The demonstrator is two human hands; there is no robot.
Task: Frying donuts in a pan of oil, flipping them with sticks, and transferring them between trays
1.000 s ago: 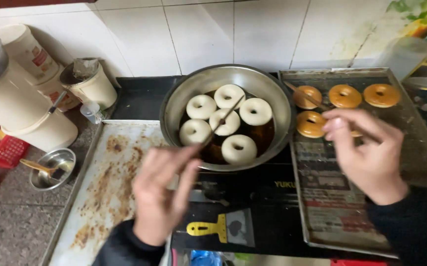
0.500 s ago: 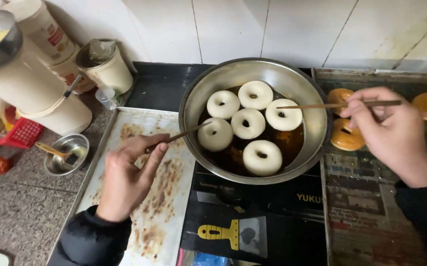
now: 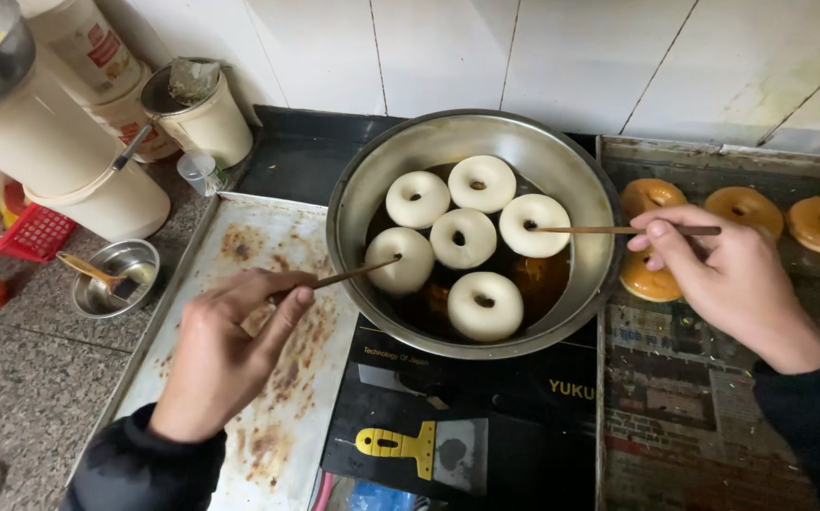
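My left hand (image 3: 226, 355) pinches one thin stick (image 3: 344, 277) and my right hand (image 3: 727, 279) another (image 3: 609, 230) — both tips touch pale dough rings (image 3: 458, 237) in the steel pan (image 3: 372, 180). Right of the pan, browned doughnuts (image 3: 746, 208) sit on a tray (image 3: 713, 156).

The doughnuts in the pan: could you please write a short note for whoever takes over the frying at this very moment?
Left hand: holds a thin stick, its tip at the lower-left pale doughnut.
Right hand: holds a second stick, its tip in the hole of the right-hand pale doughnut.
Pan: six pale rings float in dark oil; none looks browned on top.
Done: four golden doughnuts lie on the paper-lined tray to the right.
Left: probably turning all six, then moving them to that tray.
The floured tray on the left holds no dough.
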